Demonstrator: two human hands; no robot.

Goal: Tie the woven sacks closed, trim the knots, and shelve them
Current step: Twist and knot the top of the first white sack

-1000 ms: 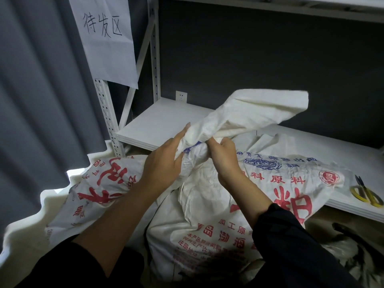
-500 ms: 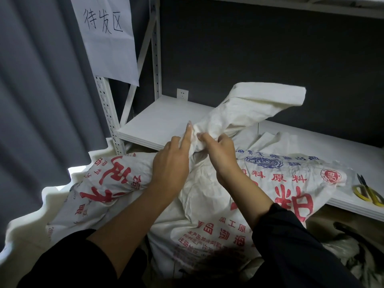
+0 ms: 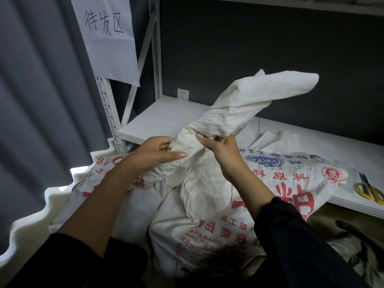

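A white woven sack with red and blue print stands in front of me, leaning against the shelf edge. Its mouth is gathered into a twisted neck that sticks up and to the right. My left hand grips the neck low on its left side, thumb across the front. From the right, my right hand pinches the same neck. A second printed sack lies behind to the left. Yellow-handled scissors lie on the shelf at the far right.
A white metal rack has a low shelf board just behind the sacks, with a perforated upright at the left. A paper sign hangs above. Grey curtain fills the left; white corrugated foam lies lower left.
Both hands have shifted up and closed round the gathered neck; the left hand went from flat against the cloth to gripping it. The free end of the sack now stands higher and more twisted.
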